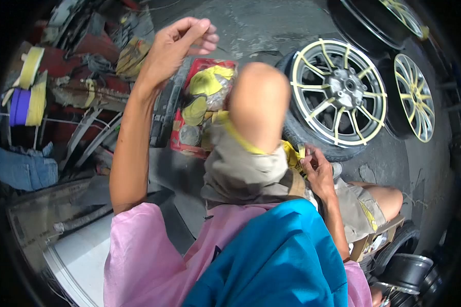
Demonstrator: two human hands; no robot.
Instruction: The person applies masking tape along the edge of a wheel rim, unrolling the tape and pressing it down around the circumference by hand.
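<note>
Yellow tape strip (pixel 301 151) between fingertips (pixel 308 162)

Three alloy wheels (pixel 338 94), two tape rolls (pixel 29 66), two hands (pixel 176 43), one red bag (pixel 200 102).

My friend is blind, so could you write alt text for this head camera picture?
Seen from above, a seated person raises an empty left hand while the right hand pinches yellow tape beside a bent knee. In front lies a car wheel with yellow-taped spokes.
</note>
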